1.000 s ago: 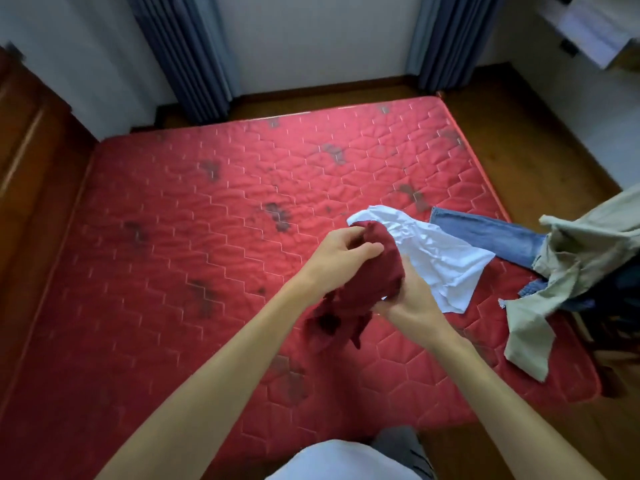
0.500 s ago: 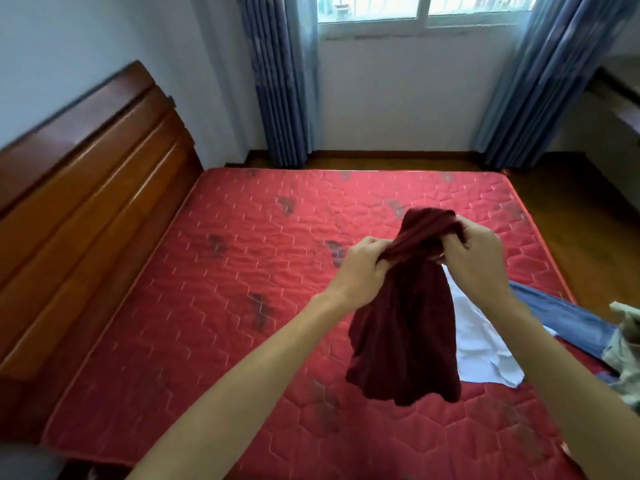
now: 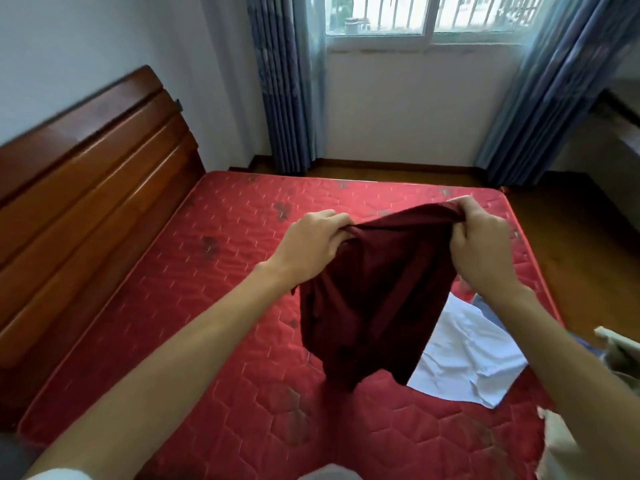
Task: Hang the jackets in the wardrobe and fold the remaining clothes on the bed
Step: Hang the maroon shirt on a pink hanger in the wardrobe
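While my left hand (image 3: 313, 242) & right hand (image 3: 483, 249) each pinch the top edge of the dark red garment (image 3: 377, 296), it hangs above the mattress (image 3: 214, 327). Step: spreading for folding. Next, imo: lay flat on bare mattress.

Through the head camera I saw a white-framed sliding window (image 3: 426, 32) set high in the far wall (image 3: 408, 105), with metal bars (image 3: 485, 8) outside the glass. A blue curtain hung on either side of it. The left curtain (image 3: 280, 81) fell straight down to the floor, and the right curtain (image 3: 554, 91) leaned in the wide lens. A dark wooden skirting board (image 3: 391, 164) ran along the foot of that wall. Brown wooden floor (image 3: 571, 220) showed at the right. The side wall (image 3: 86, 46) on the left was plain white. At the far right edge was a dark-topped ledge (image 3: 623, 112), too blurred for me to identify.
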{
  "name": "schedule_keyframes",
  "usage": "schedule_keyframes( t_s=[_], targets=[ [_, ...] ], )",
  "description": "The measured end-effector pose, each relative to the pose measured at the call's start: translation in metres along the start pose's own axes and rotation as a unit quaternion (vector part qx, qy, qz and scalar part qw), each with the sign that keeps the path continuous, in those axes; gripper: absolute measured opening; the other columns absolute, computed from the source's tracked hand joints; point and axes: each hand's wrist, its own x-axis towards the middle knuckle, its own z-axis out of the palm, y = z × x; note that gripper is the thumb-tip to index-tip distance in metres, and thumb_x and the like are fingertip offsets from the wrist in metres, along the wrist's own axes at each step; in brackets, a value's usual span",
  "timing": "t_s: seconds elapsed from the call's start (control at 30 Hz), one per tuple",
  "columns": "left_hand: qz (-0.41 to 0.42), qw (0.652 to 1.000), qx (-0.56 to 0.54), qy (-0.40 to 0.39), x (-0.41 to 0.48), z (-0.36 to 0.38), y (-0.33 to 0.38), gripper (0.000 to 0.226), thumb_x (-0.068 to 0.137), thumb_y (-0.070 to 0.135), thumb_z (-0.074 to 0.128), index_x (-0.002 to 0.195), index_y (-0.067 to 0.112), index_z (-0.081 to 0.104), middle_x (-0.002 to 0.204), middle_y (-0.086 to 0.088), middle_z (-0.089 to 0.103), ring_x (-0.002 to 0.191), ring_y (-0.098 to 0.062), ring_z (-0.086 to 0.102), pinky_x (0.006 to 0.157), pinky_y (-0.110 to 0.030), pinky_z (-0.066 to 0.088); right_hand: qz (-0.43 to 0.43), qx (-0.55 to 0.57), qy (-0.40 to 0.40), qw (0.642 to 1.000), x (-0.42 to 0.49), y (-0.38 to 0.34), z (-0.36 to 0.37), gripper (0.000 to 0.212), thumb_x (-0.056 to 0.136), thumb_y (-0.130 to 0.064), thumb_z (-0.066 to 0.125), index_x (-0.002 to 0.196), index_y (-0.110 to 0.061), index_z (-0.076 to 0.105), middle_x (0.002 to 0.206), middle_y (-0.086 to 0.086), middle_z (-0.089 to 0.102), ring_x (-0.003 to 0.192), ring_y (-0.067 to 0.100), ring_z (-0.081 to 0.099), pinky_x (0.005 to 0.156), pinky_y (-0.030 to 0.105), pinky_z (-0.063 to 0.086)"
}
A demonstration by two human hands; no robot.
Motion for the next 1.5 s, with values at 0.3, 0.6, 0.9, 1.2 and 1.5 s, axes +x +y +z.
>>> schedule_keyframes(
  t_s=[0.3,0.6,0.9,1.2,1.5],
  targets=[
    [-0.019,0.991,0.091,0.094,0.031,-0.026,-0.006,0.039,0.095,0.036,0.042,0.104,0.011,0.070,0.109,-0.008,0.068,0.090,-0.032,0.069,0.076,-0.047,0.058,-0.097,-0.036,-0.084,0.991,0.025,0.047,-0.046,0.013,0.084,-0.009,0.072,0.097,-0.011,0.072,0.088,0.006,0.074,0.078,0.024,0.068,0.075,0.034,0.053],
    [-0.025,0.998,-0.025,0.046,0.078,-0.059,-0.006,0.015,0.099,0.017,0.058,0.094,0.013,0.072,0.077,0.000,0.072,0.071,-0.009,0.064,0.071,-0.023,0.049,-0.005,-0.137,-0.096,0.986,0.057,0.087,-0.048,0.027,0.078,0.004,0.061,0.098,-0.012,0.069,0.092,0.007,0.067,0.088,0.032,0.064,0.072,0.046,0.055],
    [-0.385,0.788,-0.480,0.016,0.128,-0.055,0.041,0.017,0.097,0.011,0.055,0.084,0.007,0.065,0.076,-0.009,0.065,0.049,-0.013,0.063,0.043,-0.017,0.049,0.033,0.146,-0.097,0.984,0.040,-0.037,-0.019,0.021,0.085,-0.035,0.074,0.095,-0.021,0.061,0.078,-0.008,0.064,0.070,0.005,0.061,0.064,0.018,0.047],
    [-0.251,0.798,-0.541,-0.084,0.131,-0.074,0.068,0.031,0.100,0.018,0.040,0.097,0.003,0.067,0.094,-0.014,0.075,0.089,-0.030,0.074,0.082,-0.044,0.061,0.099,0.283,-0.050,0.953,0.067,-0.059,-0.006,0.035,0.079,0.006,0.054,0.102,-0.016,0.068,0.085,-0.006,0.069,0.076,0.009,0.061,0.069,0.027,0.048],
    [0.016,0.930,-0.341,-0.135,0.115,-0.024,0.046,0.041,0.091,0.016,0.071,0.130,0.017,0.062,0.123,-0.002,0.069,0.119,-0.016,0.063,0.105,-0.047,0.047,0.280,0.595,-0.126,0.742,0.087,-0.063,-0.060,0.040,0.083,-0.004,0.038,0.051,-0.012,0.060,0.057,0.006,0.054,0.050,0.018,0.052,0.051,0.023,0.045]
  ],
)
